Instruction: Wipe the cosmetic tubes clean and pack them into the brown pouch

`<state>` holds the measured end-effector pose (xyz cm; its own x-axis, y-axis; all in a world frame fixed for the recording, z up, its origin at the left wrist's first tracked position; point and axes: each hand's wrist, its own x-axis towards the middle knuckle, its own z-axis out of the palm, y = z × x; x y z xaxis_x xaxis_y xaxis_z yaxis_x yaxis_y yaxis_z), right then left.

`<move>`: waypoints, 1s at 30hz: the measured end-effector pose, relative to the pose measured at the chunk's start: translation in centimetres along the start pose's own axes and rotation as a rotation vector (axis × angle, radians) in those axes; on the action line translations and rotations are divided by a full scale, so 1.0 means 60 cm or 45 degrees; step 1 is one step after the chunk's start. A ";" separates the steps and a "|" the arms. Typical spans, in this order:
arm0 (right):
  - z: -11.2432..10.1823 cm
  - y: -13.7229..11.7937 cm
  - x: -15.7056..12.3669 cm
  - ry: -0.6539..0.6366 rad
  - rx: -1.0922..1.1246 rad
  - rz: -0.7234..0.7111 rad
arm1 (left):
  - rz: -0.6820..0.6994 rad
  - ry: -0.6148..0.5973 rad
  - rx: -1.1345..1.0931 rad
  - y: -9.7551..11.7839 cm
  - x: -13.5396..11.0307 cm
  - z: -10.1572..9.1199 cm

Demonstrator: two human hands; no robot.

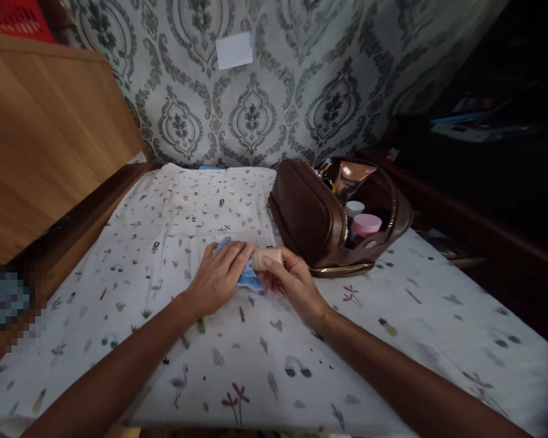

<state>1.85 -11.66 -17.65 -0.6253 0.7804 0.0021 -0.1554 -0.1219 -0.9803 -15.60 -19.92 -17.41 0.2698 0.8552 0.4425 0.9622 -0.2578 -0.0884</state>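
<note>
My left hand [217, 275] is closed over a light blue cloth [250, 278], which shows between and below the fingers. My right hand [296, 281] grips a small beige, rounded block-shaped item [267, 258], thumb on top and fingers underneath. The item's left end touches or nearly touches the cloth; its exact kind is not clear. Just beyond my right hand lies a brown leather cosmetic bag [301, 213], unzipped. Inside it are a bronze tube [351, 179], a jar with a pink lid [366, 225] and a white lid [354, 208].
A white cloth with small printed figures [219, 365] covers the surface. Behind it hangs a grey damask-patterned backdrop [251, 115] with a white card [234, 50]. At left stands a wooden panel [50, 128], with a red basket [16, 18] above. Dark furniture [484, 201] borders the right.
</note>
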 end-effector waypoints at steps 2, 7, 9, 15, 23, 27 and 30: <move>-0.003 -0.003 0.000 0.046 0.004 0.021 | -0.056 -0.053 0.028 -0.012 -0.001 0.002; -0.008 -0.009 -0.001 0.086 0.022 -0.005 | -0.206 -0.094 -0.063 -0.049 -0.007 0.006; -0.010 -0.008 0.000 0.066 0.012 -0.031 | -0.238 -0.062 -0.149 -0.053 -0.009 0.006; -0.010 -0.006 0.005 -0.051 -0.104 -0.243 | -0.256 -0.019 -0.633 -0.034 -0.008 -0.007; -0.005 -0.002 -0.002 -0.147 0.020 -0.123 | -0.337 -0.129 -1.058 0.010 -0.002 -0.016; -0.004 0.005 -0.003 -0.125 0.069 -0.092 | -0.489 0.016 -1.000 0.003 -0.002 -0.020; -0.002 -0.001 -0.009 -0.214 0.099 0.074 | -0.577 0.198 -1.057 0.000 -0.001 -0.023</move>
<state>2.29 -11.97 -17.62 -0.7529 0.6580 -0.0147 -0.1697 -0.2156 -0.9616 -15.65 -20.61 -16.21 -0.1874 0.8981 0.3978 0.6236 -0.2042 0.7546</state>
